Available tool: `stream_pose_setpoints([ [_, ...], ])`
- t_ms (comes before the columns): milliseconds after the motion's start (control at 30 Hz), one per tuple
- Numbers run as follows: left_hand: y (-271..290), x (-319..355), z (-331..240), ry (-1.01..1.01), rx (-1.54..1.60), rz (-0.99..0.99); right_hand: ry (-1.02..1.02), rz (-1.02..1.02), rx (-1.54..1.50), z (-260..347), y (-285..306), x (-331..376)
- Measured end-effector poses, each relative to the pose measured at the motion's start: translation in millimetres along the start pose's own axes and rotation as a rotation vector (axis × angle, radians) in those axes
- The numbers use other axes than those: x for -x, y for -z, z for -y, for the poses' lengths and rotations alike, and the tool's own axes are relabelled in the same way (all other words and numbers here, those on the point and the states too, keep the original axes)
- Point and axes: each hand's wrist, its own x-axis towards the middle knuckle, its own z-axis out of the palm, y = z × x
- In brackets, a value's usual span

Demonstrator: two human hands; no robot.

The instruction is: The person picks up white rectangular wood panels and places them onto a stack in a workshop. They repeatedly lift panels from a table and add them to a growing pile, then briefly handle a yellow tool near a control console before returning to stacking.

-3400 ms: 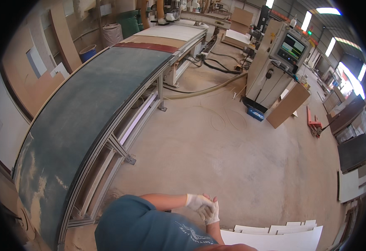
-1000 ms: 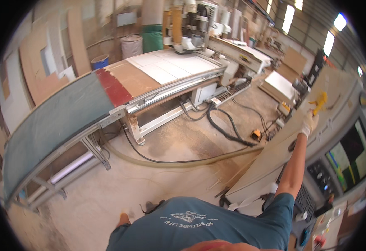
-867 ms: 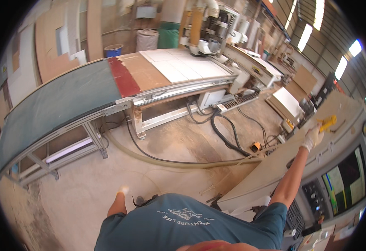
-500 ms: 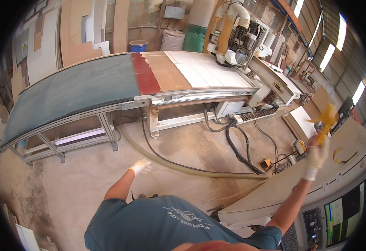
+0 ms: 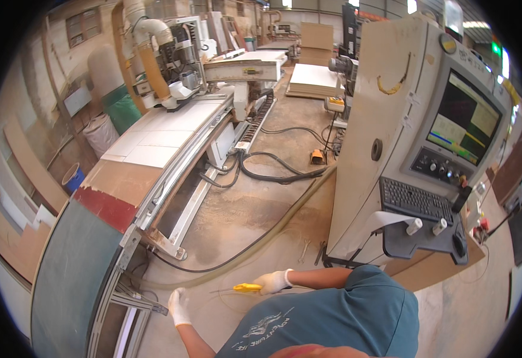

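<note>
My right hand (image 5: pixel 273 281), in a white glove, is closed around a yellow air blow gun (image 5: pixel 247 287) low in front of my body. The gun's thin metal nozzle points left. My left hand (image 5: pixel 178 306), also gloved, hangs with its fingers stretched out and nothing visible in it. It is beside the metal frame of the green-topped feed table (image 5: pixel 73 262). White panels (image 5: pixel 159 132) and a bare brown board lie on the machine bed beyond that table.
A control cabinet (image 5: pixel 362 137) with a screen, keyboard (image 5: pixel 416 200) and mouse stands on the right. A thick hose (image 5: pixel 285 224) and black cables cross the floor. Two hand tools, one a wrench (image 5: pixel 304 250), lie near the cabinet's foot. The router head (image 5: pixel 183 83) stands at the far left.
My view has turned to the right. My right hand has come down from high beside the cabinet to in front of my body, with the yellow blow gun. The left hand is now beside the table frame.
</note>
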Motion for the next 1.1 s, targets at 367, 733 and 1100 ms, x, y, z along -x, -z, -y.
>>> stream_pose_setpoints([
  [367, -33, -52, 59, 0.154, -0.28, -0.085, -0.084, -0.117, -0.005, -42, -24, 60],
  [733, -88, -60, 83, 0.349, -0.366, -0.055, -0.142, -0.072, -0.205, -53, -14, 89],
  [1100, -248, -69, 141, 0.658, -0.658, 0.25, -0.349, -0.223, -0.279, -174, -19, 156],
])
